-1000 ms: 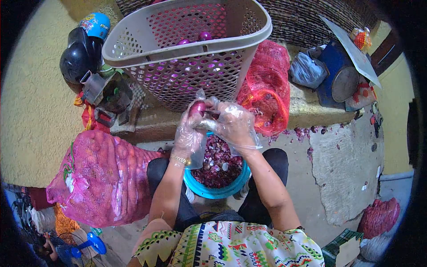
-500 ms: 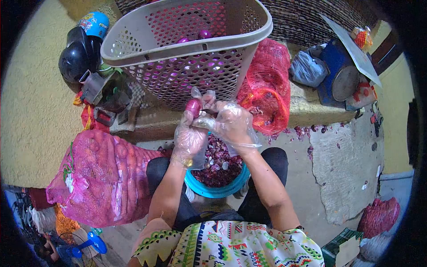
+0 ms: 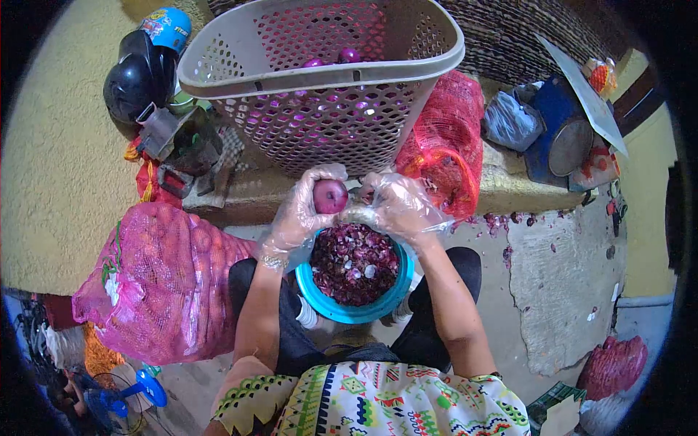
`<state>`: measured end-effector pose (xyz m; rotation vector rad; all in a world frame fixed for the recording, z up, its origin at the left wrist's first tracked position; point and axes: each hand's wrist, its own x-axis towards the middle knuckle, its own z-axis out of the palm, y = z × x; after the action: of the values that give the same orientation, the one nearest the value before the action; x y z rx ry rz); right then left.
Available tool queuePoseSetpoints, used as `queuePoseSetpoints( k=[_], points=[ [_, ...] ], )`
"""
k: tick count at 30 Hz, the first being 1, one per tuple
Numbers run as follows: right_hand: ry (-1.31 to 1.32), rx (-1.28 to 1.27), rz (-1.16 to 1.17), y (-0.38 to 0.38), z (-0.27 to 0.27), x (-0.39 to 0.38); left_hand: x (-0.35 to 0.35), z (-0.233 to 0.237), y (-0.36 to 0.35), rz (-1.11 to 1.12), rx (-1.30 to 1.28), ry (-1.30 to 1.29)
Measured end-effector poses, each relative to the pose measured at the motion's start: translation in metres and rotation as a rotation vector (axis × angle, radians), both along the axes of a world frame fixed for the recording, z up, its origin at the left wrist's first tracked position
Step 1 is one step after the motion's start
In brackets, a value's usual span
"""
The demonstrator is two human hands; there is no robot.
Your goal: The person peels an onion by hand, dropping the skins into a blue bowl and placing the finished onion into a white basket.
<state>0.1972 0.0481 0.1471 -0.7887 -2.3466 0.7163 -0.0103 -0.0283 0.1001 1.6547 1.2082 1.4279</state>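
Observation:
A round purple onion sits in my left hand, which wears a clear plastic glove and has its fingers around it. Just to the right, my right hand, also gloved, is closed on something small and dark that I cannot make out. Below both hands stands a blue tub full of dark red onion skins. Behind them a tall beige perforated basket holds purple onions.
At the left lies a big pink net sack full of onions. A red net sack leans behind the basket's right side. Helmets are at the upper left, a blue container at the upper right. Skins lie on the floor.
Both hands have moved down and slightly apart, over the tub's back edge. The onion in my left hand has turned and now shows its round end. The view has shifted slightly.

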Motion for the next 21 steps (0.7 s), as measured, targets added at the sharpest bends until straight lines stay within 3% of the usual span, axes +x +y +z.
queuePoseSetpoints(
  k=[1, 11, 21],
  points=[
    [-0.095, 0.035, -0.022, 0.001, -0.008, -0.002, 0.001, 0.008, -0.004, -0.022, -0.059, -0.012],
    [-0.032, 0.073, 0.037, -0.001, -0.021, -0.010, -0.006, 0.008, -0.009, -0.137, -0.190, -0.089],
    [-0.168, 0.074, -0.035, -0.004, -0.015, -0.009, -0.010, 0.000, -0.008, -0.089, -0.203, -0.040]
  ],
)
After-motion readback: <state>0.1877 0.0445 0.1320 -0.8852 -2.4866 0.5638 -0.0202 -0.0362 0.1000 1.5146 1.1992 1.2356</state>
